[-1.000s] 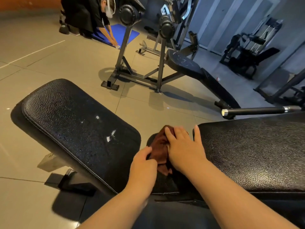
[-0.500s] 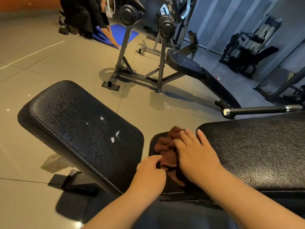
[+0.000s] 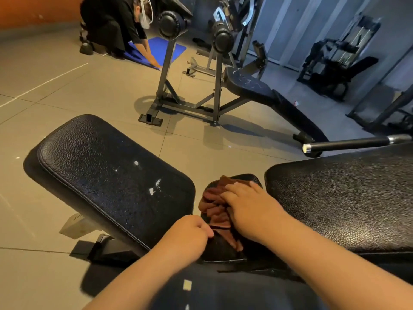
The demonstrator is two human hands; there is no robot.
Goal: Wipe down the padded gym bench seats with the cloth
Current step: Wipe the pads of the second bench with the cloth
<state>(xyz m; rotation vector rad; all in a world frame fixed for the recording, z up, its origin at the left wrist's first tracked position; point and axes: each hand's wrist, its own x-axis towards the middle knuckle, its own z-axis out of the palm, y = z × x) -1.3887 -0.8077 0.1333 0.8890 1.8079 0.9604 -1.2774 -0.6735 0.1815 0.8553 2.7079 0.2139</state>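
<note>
A crumpled brown cloth (image 3: 215, 209) lies on the small black seat pad (image 3: 223, 249) between two larger padded bench pads. My right hand (image 3: 252, 209) rests on top of the cloth and presses it down, fingers nearly straight and pointing left. My left hand (image 3: 190, 236) is curled, its fingertips pinching the cloth's near-left edge. The left bench pad (image 3: 107, 175) is tilted and bears a few white scuffs. The right bench pad (image 3: 346, 198) stretches off to the right edge.
A metal bar with a black grip (image 3: 348, 143) juts out above the right pad. Another bench on a steel rack (image 3: 214, 104) stands on the tiled floor beyond. A person in black (image 3: 111, 25) crouches over a blue mat (image 3: 156, 49) at the far left.
My right hand has turned so its fingers point more to the left, bunching the cloth. My left hand's fingers have curled in at the cloth's near edge.
</note>
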